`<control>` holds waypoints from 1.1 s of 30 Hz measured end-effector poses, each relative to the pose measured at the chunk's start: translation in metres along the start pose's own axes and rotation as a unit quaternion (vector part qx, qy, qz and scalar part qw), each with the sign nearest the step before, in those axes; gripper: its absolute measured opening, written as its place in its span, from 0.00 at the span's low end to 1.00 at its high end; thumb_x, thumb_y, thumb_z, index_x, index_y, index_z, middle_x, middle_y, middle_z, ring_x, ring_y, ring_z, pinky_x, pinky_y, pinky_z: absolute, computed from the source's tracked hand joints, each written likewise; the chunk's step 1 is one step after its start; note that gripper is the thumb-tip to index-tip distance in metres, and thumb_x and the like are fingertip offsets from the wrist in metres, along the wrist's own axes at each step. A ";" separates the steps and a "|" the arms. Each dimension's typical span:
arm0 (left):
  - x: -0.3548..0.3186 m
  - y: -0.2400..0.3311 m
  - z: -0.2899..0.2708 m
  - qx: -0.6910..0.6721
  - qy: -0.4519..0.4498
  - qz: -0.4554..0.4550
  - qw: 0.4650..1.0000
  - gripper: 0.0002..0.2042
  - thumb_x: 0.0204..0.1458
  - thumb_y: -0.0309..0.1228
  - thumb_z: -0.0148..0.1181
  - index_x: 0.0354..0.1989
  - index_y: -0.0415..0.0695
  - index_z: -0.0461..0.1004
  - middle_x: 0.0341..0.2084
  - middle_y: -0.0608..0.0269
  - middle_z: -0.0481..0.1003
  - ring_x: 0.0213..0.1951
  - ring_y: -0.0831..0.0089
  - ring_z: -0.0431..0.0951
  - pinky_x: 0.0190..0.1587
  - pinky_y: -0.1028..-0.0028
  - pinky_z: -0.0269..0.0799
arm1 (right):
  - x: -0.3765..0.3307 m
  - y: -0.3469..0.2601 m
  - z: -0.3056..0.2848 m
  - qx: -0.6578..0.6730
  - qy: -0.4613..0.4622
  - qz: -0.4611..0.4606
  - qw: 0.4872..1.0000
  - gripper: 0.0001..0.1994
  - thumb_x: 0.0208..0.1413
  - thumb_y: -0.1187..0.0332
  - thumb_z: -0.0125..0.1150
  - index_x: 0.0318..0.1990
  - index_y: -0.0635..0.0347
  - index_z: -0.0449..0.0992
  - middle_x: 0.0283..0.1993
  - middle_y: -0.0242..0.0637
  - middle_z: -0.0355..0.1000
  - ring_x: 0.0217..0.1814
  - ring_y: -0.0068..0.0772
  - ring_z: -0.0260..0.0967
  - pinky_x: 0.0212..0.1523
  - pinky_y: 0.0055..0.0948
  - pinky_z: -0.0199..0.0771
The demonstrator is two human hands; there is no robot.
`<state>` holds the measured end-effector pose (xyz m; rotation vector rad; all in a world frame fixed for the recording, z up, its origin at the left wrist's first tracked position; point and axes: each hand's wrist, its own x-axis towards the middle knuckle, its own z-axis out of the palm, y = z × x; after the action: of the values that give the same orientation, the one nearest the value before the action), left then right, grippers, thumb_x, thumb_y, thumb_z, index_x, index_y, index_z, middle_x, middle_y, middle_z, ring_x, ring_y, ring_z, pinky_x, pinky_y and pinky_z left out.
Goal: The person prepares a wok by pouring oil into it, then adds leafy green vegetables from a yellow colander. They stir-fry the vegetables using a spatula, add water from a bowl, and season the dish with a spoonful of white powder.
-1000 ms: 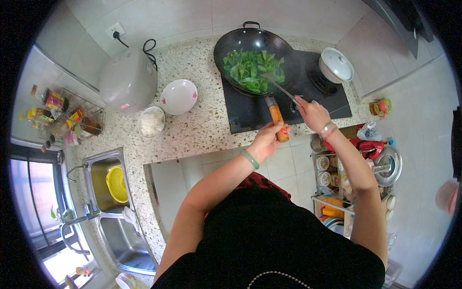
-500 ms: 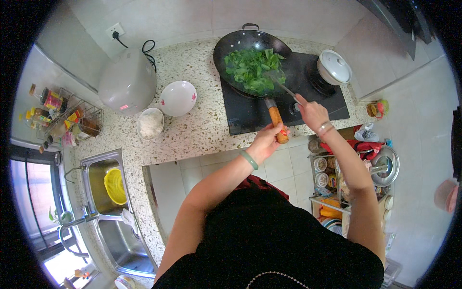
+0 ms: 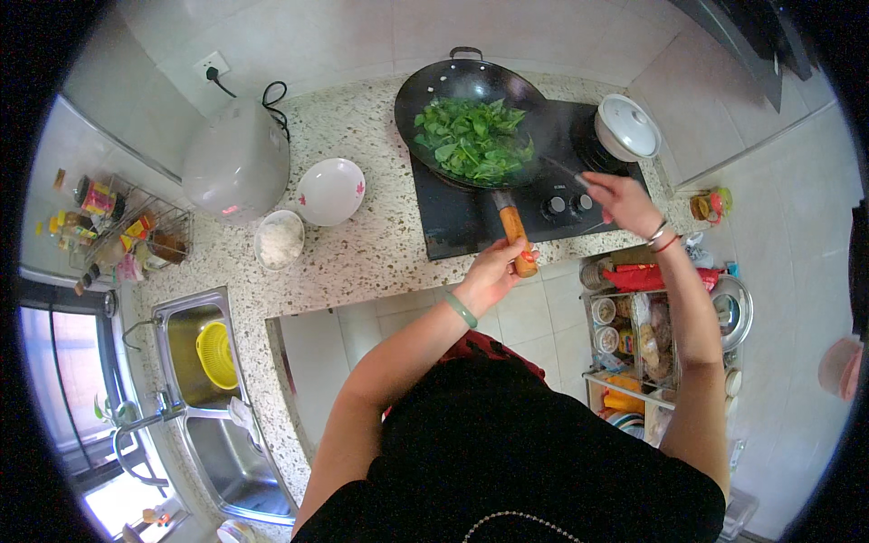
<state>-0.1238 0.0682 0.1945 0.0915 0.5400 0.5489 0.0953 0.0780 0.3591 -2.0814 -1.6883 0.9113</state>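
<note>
- Black wok (image 3: 471,95) sits on the dark cooktop (image 3: 471,226) at the back of the speckled stone surface (image 3: 362,253), filled with leafy greens (image 3: 472,140).
- Left hand (image 3: 493,271) is wrapped around the wok's orange wooden handle (image 3: 516,237), fingers curled closed on it near its end.
- Right hand (image 3: 620,201) is closed around a thin metal utensil (image 3: 566,170), probably a spatula; its tip reaches the wok's right rim, beside the greens.
- White lidded pot (image 3: 626,127) stands on the cooktop just right of the wok.
- Grey rice cooker (image 3: 237,163) sits well left of the wok, with a white bowl (image 3: 331,190) and a smaller bowl of rice (image 3: 279,240) beside it.
- Yellow colander (image 3: 217,355) lies in the steel sink (image 3: 226,452) at the left.
</note>
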 end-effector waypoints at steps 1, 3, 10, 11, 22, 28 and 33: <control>0.000 0.001 0.000 0.003 -0.001 -0.001 1.000 0.13 0.56 0.30 0.54 0.47 0.42 0.65 0.43 0.57 0.71 0.48 0.62 0.73 0.50 0.64 0.71 | 0.002 0.001 -0.012 0.043 -0.005 0.003 0.999 0.20 0.59 0.62 0.51 0.56 0.61 0.68 0.20 0.29 0.68 0.14 0.18 0.60 0.16 0.21 0.61; -0.001 0.002 -0.001 -0.001 -0.007 -0.008 1.000 0.13 0.56 0.30 0.54 0.47 0.42 0.65 0.43 0.57 0.71 0.48 0.61 0.73 0.50 0.64 0.71 | 0.005 -0.008 -0.046 0.128 -0.062 0.112 0.984 0.18 0.60 0.61 0.49 0.54 0.60 0.67 0.19 0.30 0.67 0.10 0.12 0.52 0.09 0.16 0.49; 0.000 0.001 0.001 -0.012 0.007 -0.011 1.000 0.14 0.55 0.30 0.55 0.48 0.42 0.64 0.44 0.56 0.71 0.49 0.60 0.72 0.50 0.59 0.70 | 0.074 0.021 -0.096 0.178 -0.102 0.183 0.961 0.08 0.63 0.62 0.40 0.36 0.53 0.64 0.22 0.36 0.68 0.08 0.11 0.45 0.06 0.16 0.40; 0.000 0.001 0.000 -0.008 0.004 -0.009 1.000 0.14 0.55 0.30 0.55 0.48 0.42 0.64 0.44 0.56 0.71 0.49 0.60 0.72 0.50 0.59 0.70 | 0.087 0.028 -0.097 0.212 -0.134 0.205 0.946 0.09 0.63 0.62 0.40 0.37 0.53 0.65 0.22 0.36 0.68 0.08 0.11 0.45 0.06 0.15 0.40; -0.007 0.003 0.002 0.016 -0.024 0.001 1.000 0.16 0.56 0.31 0.54 0.51 0.42 0.62 0.45 0.57 0.71 0.50 0.60 0.71 0.50 0.59 0.70 | 0.143 0.056 -0.009 0.362 -0.240 0.126 0.892 0.14 0.63 0.58 0.45 0.46 0.59 0.69 0.19 0.32 0.66 0.08 0.10 0.46 0.05 0.14 0.40; -0.004 0.002 -0.004 0.011 -0.024 0.004 1.000 0.15 0.56 0.31 0.54 0.49 0.42 0.64 0.44 0.58 0.71 0.50 0.61 0.72 0.50 0.59 0.71 | 0.053 -0.003 -0.002 0.025 -0.087 -0.058 0.994 0.21 0.62 0.57 0.47 0.56 0.63 0.68 0.17 0.28 0.66 0.17 0.14 0.64 0.20 0.18 0.65; -0.003 0.001 -0.002 0.012 -0.015 -0.001 1.000 0.12 0.56 0.32 0.54 0.46 0.42 0.66 0.42 0.59 0.72 0.48 0.62 0.73 0.49 0.60 0.71 | -0.003 0.019 0.041 -0.288 0.066 -0.205 0.933 0.19 0.58 0.61 0.51 0.57 0.47 0.66 0.21 0.50 0.70 0.22 0.52 0.70 0.22 0.44 0.71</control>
<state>-0.1276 0.0677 0.1940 0.1220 0.5180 0.5391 0.0830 0.0635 0.3174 -1.9074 -2.3924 0.1464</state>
